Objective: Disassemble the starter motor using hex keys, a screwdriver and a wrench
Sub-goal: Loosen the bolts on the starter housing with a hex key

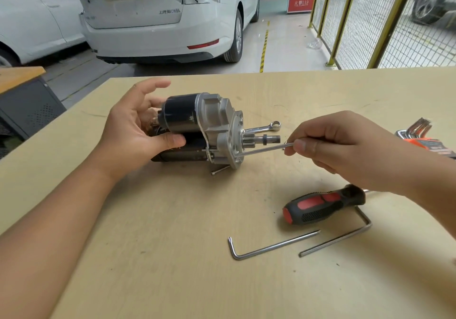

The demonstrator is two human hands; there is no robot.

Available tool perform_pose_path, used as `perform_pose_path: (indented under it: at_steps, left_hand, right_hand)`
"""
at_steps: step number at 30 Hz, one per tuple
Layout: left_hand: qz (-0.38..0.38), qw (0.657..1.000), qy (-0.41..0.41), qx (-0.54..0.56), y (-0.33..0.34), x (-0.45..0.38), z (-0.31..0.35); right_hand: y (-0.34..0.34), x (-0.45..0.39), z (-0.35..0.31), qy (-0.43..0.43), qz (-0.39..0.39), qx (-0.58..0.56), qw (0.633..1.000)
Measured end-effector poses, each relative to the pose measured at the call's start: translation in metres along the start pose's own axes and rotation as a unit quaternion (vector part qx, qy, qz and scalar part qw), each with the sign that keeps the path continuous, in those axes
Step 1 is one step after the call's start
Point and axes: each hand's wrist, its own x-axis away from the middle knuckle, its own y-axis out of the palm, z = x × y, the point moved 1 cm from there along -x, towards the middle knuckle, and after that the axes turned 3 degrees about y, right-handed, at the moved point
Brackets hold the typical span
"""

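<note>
Starter motor (pixel 197 127) lies on its side near the middle of the tan surface (pixel 172 257), pinion shaft pointing right. Left hand (pixel 133 128) holds the motor's black rear end, thumb pressed along the lower cylinder, fingers spread loosely round the back; grip grasping the motor. Right hand (pixel 345 146) pinches a hex key (pixel 261 150) between thumb and curled fingers; grip clenched on it. The key's long arm runs left, its tip meeting the silver nose housing just below the pinion gear. A loose bolt (pixel 220 170) lies on the surface, touching the housing's underside. Wrench (pixel 267 128) lies just behind the pinion shaft, ring end to the right. Screwdriver (pixel 323 205) with black-and-red handle lies near the right forearm, its shaft hidden behind the arm. Two more hex keys lie in front of it: one (pixel 271 247) to the left, one (pixel 340 238) to the right, close but apart. Hex key set (pixel 419 133) in an orange holder sits at the far right edge. White cars (pixel 160 22) and a yellow mesh fence (pixel 370 22) stand beyond the surface.
</note>
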Motion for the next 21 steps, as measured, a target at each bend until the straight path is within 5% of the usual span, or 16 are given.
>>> perform_pose_path:
  at_steps: [4,9,14,21]
  left_hand:
    - [0.018,0.999,0.033,-0.036,0.012,0.001,0.009]
    - [0.012,0.93,0.177,-0.32,0.017,-0.005,0.033]
    - [-0.062,0.894,0.128,-0.425,0.04,-0.017,0.058]
    - [-0.148,0.925,0.016,-0.349,0.031,-0.042,0.066]
  right_hand:
    - [0.001,0.0,0.0,-0.008,0.012,0.034,0.999]
    - [0.002,-0.003,0.001,-0.007,0.031,0.033,0.999]
    - [0.007,-0.004,0.0,-0.01,0.014,0.043,0.999]
    - [-0.01,-0.002,-0.006,-0.018,0.034,0.017,0.999]
